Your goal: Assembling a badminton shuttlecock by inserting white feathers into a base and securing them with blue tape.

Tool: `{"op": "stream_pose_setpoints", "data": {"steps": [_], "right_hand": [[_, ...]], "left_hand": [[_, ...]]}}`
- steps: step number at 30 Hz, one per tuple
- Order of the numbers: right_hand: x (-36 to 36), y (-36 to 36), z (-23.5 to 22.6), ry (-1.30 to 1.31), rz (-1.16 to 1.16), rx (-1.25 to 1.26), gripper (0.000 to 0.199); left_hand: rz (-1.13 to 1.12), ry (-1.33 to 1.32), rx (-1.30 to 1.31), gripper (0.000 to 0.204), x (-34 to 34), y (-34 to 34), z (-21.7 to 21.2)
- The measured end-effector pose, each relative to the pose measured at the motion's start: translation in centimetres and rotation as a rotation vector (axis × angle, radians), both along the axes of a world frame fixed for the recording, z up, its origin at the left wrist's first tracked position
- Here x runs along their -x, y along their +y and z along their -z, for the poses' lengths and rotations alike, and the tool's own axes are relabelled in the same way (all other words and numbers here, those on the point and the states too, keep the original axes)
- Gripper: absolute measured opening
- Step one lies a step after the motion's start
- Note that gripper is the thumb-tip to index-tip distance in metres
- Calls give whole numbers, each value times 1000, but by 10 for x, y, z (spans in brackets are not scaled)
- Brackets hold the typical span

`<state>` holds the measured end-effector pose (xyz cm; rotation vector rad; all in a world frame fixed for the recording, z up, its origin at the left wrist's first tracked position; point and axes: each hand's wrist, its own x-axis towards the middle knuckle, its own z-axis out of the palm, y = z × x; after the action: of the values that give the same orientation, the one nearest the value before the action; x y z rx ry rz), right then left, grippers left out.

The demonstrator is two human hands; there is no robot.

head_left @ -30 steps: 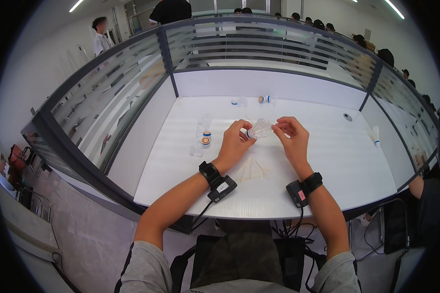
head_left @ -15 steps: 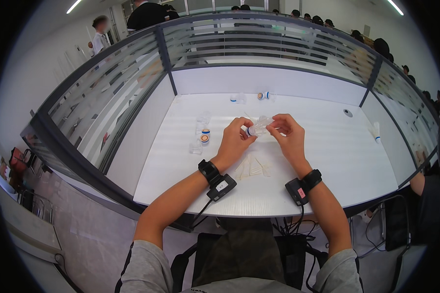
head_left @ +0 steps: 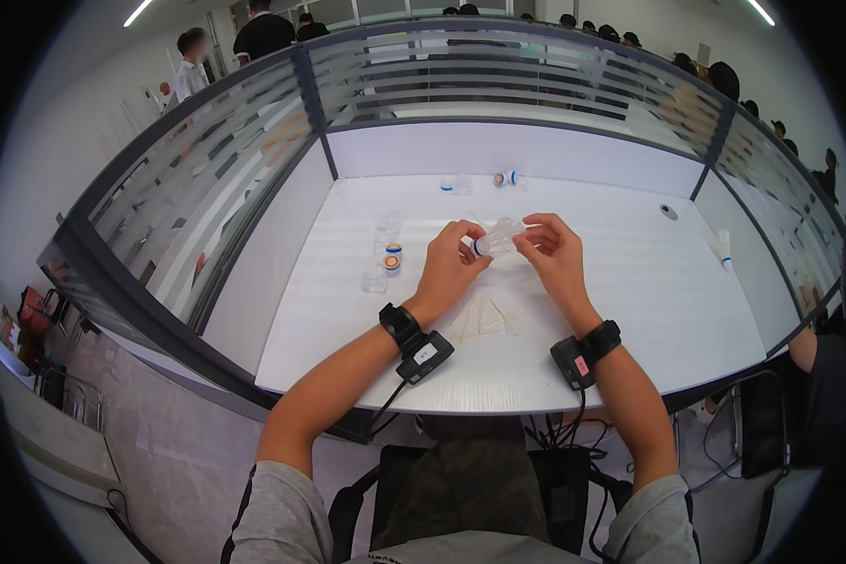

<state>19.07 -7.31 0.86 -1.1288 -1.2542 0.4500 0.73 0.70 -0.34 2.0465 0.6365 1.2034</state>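
Observation:
My left hand (head_left: 453,261) is closed around the blue-ringed end of a small clear plastic container (head_left: 502,241), held above the middle of the table. At its other end, the bent thumb and fingers of my right hand (head_left: 555,252) pinch the clear plastic, though the exact contact is hard to make out. Just nearer to me, a loose spread of thin pale sticks (head_left: 484,317) lies on the white table (head_left: 649,320). Left of my left hand stand two small round pieces with blue rims and tan tops (head_left: 392,262), beside clear plastic parts (head_left: 375,279).
At the back lie a clear container with a blue end (head_left: 455,186) and blue-ringed pieces (head_left: 508,179). A clear tube of pale sticks (head_left: 723,252) is by the right edge, and a cable grommet (head_left: 667,212) sits at back right. Low partitions (head_left: 517,150) enclose the table.
My right hand's fingers have shifted slightly at the clear plastic, and they look a little more spread. My left hand keeps its hold. The whole view has tilted a little.

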Motion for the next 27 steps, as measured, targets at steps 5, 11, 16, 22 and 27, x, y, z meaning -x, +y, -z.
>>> {"op": "stream_pose_setpoints", "data": {"steps": [5, 11, 16, 22, 27], "right_hand": [[-1, -1, -1, 26, -35, 25, 27], [0, 0, 0, 54, -83, -11, 27], [-1, -1, -1, 62, -137, 8, 26], [0, -1, -1, 70, -155, 30, 25], [0, -1, 1, 35, -122, 35, 23]], "left_hand": [[19, -14, -5, 33, -2, -1, -1], [-4, 11, -3, 32, -1, -1, -2], [7, 33, 70, 31, -1, -4, -5], [24, 10, 49, 30, 1, -1, -2], [41, -2, 37, 29, 0, -3, -1]]}}
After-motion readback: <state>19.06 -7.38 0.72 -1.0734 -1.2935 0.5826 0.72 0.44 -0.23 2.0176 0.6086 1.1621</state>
